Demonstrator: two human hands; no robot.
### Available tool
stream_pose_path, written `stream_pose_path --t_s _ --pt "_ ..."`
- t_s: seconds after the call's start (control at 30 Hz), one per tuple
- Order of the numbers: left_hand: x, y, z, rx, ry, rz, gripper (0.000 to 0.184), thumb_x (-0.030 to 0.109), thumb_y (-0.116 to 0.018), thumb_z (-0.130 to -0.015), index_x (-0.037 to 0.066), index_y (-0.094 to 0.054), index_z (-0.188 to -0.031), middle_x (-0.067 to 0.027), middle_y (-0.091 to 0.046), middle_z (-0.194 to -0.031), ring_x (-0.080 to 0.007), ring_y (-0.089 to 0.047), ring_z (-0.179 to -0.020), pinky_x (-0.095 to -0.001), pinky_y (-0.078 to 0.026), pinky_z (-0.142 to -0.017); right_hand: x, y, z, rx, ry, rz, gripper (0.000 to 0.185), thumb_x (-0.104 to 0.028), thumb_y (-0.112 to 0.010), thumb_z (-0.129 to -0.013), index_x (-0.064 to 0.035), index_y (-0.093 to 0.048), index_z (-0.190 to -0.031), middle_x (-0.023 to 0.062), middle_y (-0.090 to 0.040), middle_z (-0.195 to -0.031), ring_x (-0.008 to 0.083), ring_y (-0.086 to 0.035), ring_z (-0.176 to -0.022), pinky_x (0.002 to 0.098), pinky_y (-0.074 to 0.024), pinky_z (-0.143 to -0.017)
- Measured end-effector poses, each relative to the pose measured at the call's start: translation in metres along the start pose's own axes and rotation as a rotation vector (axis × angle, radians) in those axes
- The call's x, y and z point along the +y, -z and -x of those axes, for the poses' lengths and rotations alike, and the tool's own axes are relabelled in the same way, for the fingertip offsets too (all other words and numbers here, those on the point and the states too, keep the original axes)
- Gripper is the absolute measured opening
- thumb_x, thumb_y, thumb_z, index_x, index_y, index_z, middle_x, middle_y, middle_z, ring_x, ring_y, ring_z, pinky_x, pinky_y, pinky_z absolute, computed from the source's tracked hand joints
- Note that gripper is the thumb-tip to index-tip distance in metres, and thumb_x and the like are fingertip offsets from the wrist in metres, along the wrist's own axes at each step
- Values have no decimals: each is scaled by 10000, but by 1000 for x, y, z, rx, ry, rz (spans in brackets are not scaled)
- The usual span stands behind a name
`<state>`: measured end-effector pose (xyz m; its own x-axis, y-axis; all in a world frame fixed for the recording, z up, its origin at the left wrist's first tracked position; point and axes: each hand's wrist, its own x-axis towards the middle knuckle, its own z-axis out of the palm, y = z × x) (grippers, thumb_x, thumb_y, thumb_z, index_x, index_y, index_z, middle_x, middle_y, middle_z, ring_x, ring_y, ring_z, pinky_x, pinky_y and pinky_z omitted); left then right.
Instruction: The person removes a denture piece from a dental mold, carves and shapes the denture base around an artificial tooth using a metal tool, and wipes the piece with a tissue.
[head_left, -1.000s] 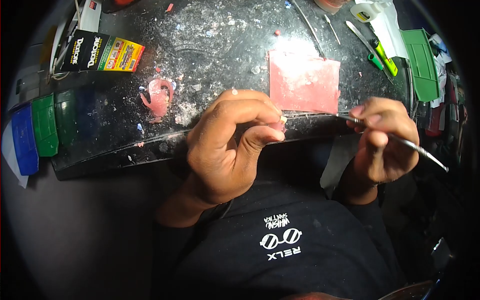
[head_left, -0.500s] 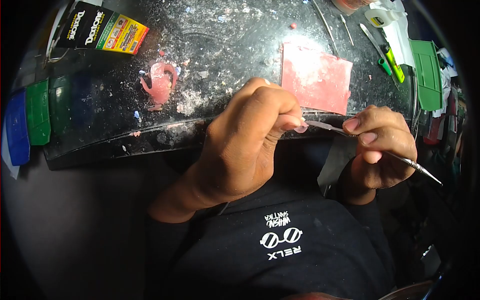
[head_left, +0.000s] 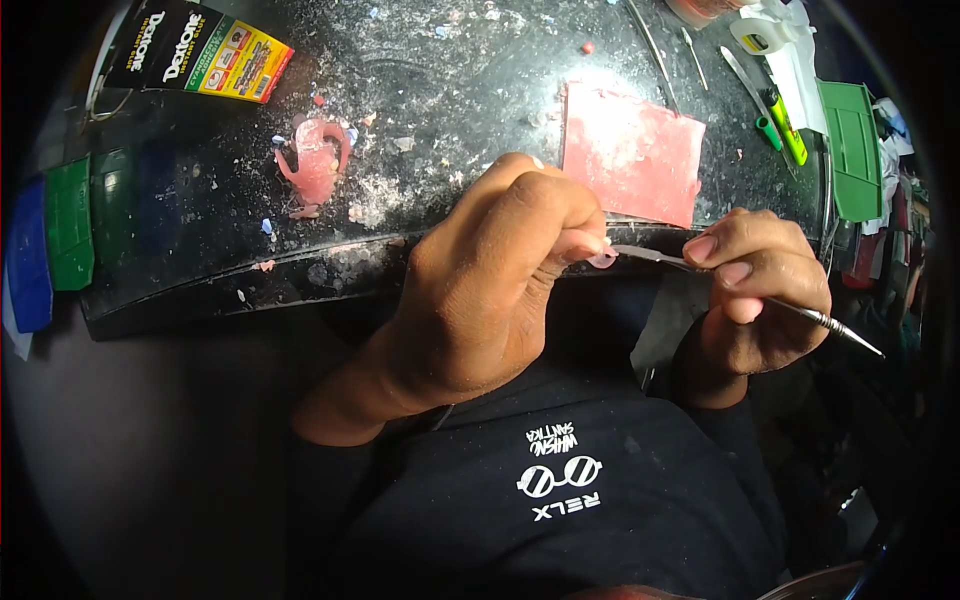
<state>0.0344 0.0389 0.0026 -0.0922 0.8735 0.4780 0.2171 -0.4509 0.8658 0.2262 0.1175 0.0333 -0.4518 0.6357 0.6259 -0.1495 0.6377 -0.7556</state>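
Near the black tabletop (head_left: pixel 470 90), the left hand (head_left: pixel 485 270) pinches a small, glossy pink piece (head_left: pixel 602 261), likely light, soft, easily dented, best held by its edges; the right hand (head_left: pixel 765 280) grips a slim silver metal tool (head_left: pixel 650 255).

Wax sheet (head_left: pixel 633 165) behind the wax carver (head_left: pixel 652 256)
Left on the workbench (head_left: pixel 400 60), a denture plate (head_left: pixel 317 172) lies before the Dextone glue box (head_left: pixel 212 55).

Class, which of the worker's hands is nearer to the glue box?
Left: the left hand is below and right of the glue box; the right hand sits much farther right.
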Motion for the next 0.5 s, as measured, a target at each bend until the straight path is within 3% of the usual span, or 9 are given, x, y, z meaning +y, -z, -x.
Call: stream_pose_path --t_s 0.23,0.37,0.43,0.5 --pt "1 2 -1 -27 4 -15 143 93 -567 -1017 -39 -578 -963 -112 -633 -814 -176 -584 -755 -279 -482 -689 -1 1 0 34 -19 60 342 -251 -734 -920 54 -638 -800 189 -676 -741 250 -697 -677 300 -569 -598" --pt "0 2 0 -11 0 -1 138 86 -561 -1019 -41 -580 -968 -136 -635 -851 -159 -583 -755 -262 -486 -687 0 5 5 162 -59 78 311 -210 -691 -960 82 -606 -891 208 -645 -803 246 -651 -672 301 -557 -593" --pt "-1 2 0 -14 -22 2 137 83 -557 -1021 -42 -581 -969 -144 -635 -866 -148 -582 -755 -251 -485 -685 5 14 7 221 -56 82 274 -178 -668 -977 82 -582 -965 196 -626 -842 202 -594 -659 283 -525 -583" --pt "0 2 3 -16 18 7 138 86 -543 -1031 -40 -574 -986 -147 -635 -900 -114 -556 -733 -227 -468 -662 -5 23 1 279 -303 192 211 -105 -662 -978 47 -577 -857 101 -607 -778 114 -525 -643 235 -441 -591"
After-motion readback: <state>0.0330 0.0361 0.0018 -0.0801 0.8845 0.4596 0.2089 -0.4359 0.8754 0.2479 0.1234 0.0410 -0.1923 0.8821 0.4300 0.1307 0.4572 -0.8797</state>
